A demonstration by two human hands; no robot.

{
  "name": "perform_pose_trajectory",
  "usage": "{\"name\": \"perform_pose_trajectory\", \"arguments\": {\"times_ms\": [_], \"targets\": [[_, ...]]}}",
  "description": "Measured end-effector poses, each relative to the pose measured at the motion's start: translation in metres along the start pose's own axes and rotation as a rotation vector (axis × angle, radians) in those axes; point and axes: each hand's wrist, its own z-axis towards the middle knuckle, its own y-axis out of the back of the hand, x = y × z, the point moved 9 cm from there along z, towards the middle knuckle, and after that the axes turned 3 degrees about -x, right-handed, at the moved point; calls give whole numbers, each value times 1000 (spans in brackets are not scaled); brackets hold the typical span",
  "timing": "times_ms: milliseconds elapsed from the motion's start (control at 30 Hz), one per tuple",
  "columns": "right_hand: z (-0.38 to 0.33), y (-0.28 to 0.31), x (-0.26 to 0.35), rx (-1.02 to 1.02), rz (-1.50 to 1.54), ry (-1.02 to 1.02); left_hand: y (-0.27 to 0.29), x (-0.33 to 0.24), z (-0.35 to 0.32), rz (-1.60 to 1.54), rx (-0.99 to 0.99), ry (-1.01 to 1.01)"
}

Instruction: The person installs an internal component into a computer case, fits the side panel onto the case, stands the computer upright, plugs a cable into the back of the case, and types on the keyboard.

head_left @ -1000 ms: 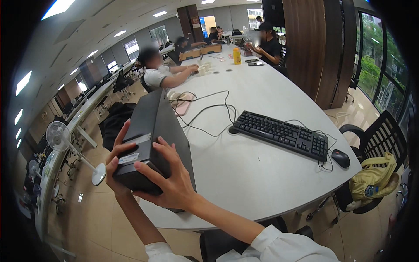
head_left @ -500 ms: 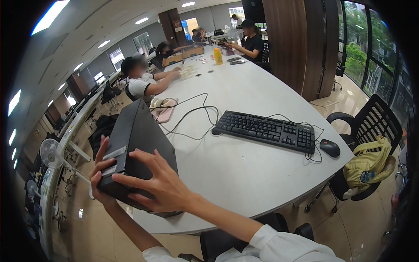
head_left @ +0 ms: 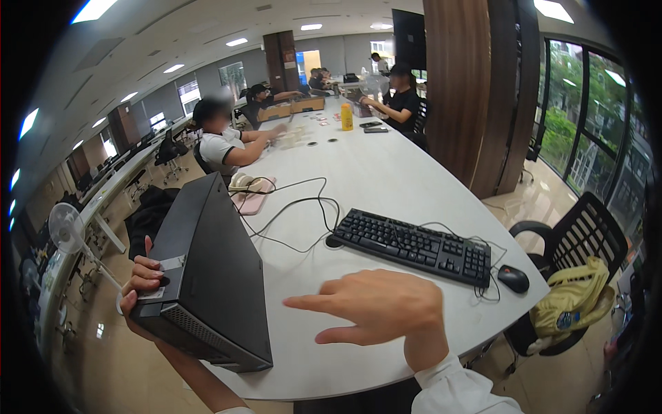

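Gripping the black slim metal desktop computer case (head_left: 207,276) at its front end, my left hand (head_left: 141,286) pinches it with its fingers at the white worktop (head_left: 386,179) edge; my right hand (head_left: 379,307) has let go, fingers spread, hovering above the worktop beside it.

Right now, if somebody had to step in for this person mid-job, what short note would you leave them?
Left hand: gripping the front end of the black computer case, fingers on its front panel.
Right hand: open, holding nothing, hovering above the white table just right of the case.
The case lies at the table's near left edge, its front end overhanging.
Black keyboard and mouse sit to the right, their cables trailing across the table toward the case's far end.
Done: case is up on the table.
Left, probably: push it fully onto the table; whether the cables are plugged in can't be seen.
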Motion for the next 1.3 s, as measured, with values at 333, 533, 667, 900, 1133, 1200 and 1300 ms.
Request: {"name": "perform_pose_trajectory", "arguments": {"times_ms": [333, 533, 667, 900, 1133, 1200, 1300], "targets": [[-47, 45, -38, -322, -105, -249, 13, 1, -2, -125, -27, 41], [-58, 58, 51, -647, 24, 419, 7, -6, -1, -110, -90, 81], [-63, 39, 40, -618, -35, 414, -12, 17, 1, -129, -124, 81], [-71, 45, 33, -591, -62, 393, -31, 17, 0, -84, -232, 66], [-68, 33, 33, -542, -68, 303, -67, 22, -6, 66, -561, 73], [-58, 27, 57, -521, -48, 364, -54, -21, -14, 154, -707, 34], [-67, 35, 61, -530, -48, 398, 23, -30, -7, 67, -252, 11]]}}
